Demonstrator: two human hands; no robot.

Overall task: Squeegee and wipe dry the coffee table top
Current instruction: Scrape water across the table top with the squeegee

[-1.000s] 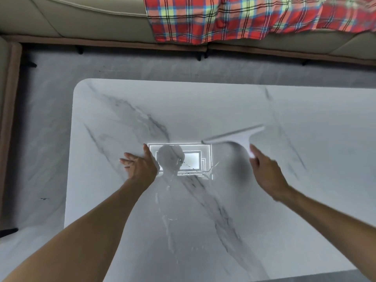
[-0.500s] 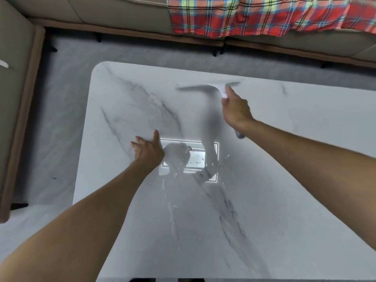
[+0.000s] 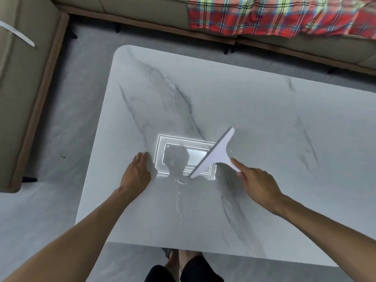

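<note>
The white squeegee (image 3: 216, 156) lies near the middle of the counter (image 3: 264, 106). Its blade runs on a slant from lower left to upper right across the bright reflection of a ceiling light (image 3: 161, 151). Whether the whole blade edge meets the surface cannot be told. Its handle points down and right into the right hand (image 3: 257, 183), which grips the handle's end with the forefinger laid along it. The left hand (image 3: 137, 171) rests palm down on the counter just left of the reflection, fingers straight and together, holding nothing. Thin wet streaks (image 3: 179, 193) glint on the marble-patterned top below the reflection, between the two forearms. A grey floor (image 3: 61, 123) surrounds the counter. Beyond the far edge stands a beige sofa (image 3: 142, 9) with a red plaid blanket (image 3: 280, 15) draped over its seat. The person's feet (image 3: 189, 258) show under the near edge.
</note>
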